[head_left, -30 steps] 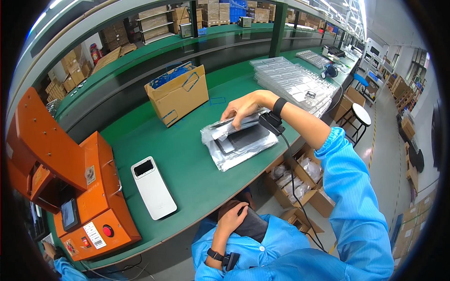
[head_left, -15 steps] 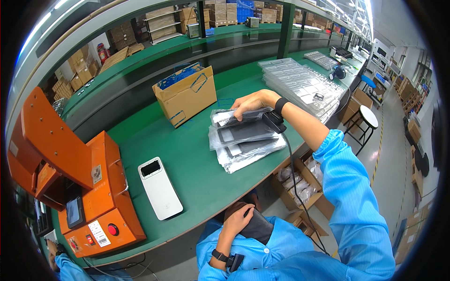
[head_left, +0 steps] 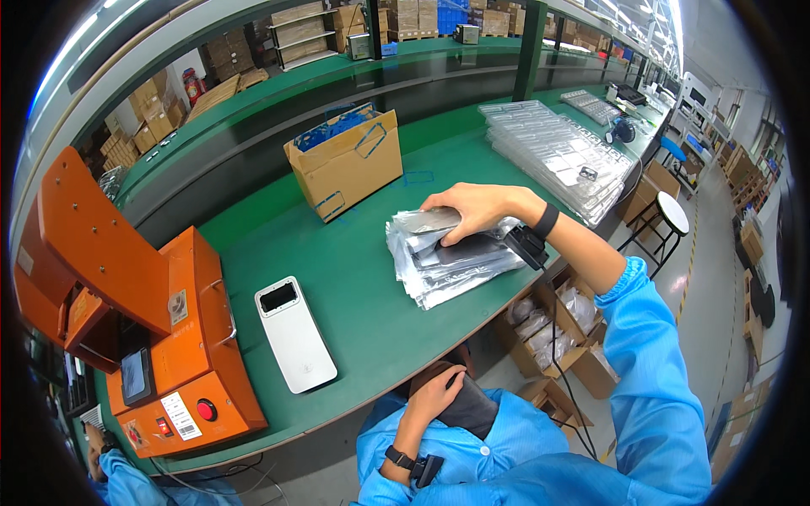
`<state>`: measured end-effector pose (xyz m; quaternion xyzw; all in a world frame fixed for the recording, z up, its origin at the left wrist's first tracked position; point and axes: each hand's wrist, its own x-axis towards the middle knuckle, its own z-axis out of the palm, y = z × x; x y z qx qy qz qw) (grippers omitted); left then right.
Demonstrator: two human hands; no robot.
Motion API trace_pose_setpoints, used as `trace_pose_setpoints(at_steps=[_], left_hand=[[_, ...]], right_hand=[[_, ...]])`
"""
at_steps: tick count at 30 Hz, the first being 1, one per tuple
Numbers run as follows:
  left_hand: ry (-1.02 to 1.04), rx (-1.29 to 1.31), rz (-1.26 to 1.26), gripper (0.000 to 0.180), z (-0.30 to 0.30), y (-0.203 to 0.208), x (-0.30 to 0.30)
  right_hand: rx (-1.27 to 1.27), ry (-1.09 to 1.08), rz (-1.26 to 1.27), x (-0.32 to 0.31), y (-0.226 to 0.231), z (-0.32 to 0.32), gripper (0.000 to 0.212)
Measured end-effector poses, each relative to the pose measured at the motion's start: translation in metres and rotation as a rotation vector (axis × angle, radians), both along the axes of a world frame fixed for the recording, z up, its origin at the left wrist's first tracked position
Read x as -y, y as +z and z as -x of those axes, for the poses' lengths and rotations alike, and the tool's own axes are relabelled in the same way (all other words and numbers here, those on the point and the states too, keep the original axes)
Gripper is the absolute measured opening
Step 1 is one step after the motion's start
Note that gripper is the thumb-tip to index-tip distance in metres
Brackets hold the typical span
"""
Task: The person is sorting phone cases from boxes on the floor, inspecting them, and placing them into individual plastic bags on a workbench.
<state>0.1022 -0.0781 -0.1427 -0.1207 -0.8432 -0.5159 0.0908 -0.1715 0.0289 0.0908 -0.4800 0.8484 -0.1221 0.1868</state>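
Note:
A stack of flat dark panels in clear plastic bags point(head_left: 422, 274) lies on the green bench ahead of me. My right hand point(head_left: 477, 209) is on top of it, thumb and fingers closed round a bagged dark panel point(head_left: 432, 221) whose glossy grey end shows left of the hand. The rest of that panel is covered by the hand. My left hand point(head_left: 434, 398) rests on my lap, fingers stretched out, holding nothing. Left of the stack, a white rectangular housing point(head_left: 299, 346) with a dark window at its far end lies flat on the bench.
An orange press machine point(head_left: 181, 337) with a red button stands at the left. Behind the stack is an open cardboard box point(head_left: 350, 173) with blue pieces inside. Clear plastic trays point(head_left: 557, 152) are piled at the right. Below the bench edge sit cartons of bagged parts point(head_left: 540, 333). A co-worker's hand point(head_left: 94, 443) shows at lower left.
My right hand has moved down onto the stack and tilted; the bagged panel that was raised at its far end now lies lower. The view has shifted slightly. My left hand stays on my lap.

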Motion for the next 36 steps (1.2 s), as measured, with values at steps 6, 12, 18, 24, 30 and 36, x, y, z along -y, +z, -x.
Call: trace_pose_setpoints(at_steps=[6, 12, 18, 24, 30, 36], left_hand=[[0.013, -0.018, -0.017, 0.019, 0.002, -0.001, -0.002], [0.004, -0.033, 0.017, 0.018, 0.002, -0.001, 0.0], [-0.009, 0.015, -0.009, 0.02, -0.001, -0.003, -0.001], [0.002, 0.058, -0.028, 0.021, -0.001, 0.001, -0.001], [-0.005, -0.005, -0.008, 0.02, 0.001, -0.001, -0.001], [0.003, 0.009, -0.005, 0.02, 0.001, 0.0, 0.0]], right_hand=[[-0.051, 0.079, 0.078, -0.011, -0.003, -0.004, 0.077], [-0.089, 0.195, 0.155, -0.019, -0.008, -0.01, 0.091], [-0.098, 0.196, 0.166, -0.023, -0.009, -0.019, 0.103], [-0.176, 0.23, 0.169, -0.028, -0.006, -0.023, 0.105], [-0.063, 0.175, 0.201, -0.035, -0.001, -0.014, 0.086], [0.197, -0.022, 0.155, -0.027, 0.009, -0.006, 0.057]])
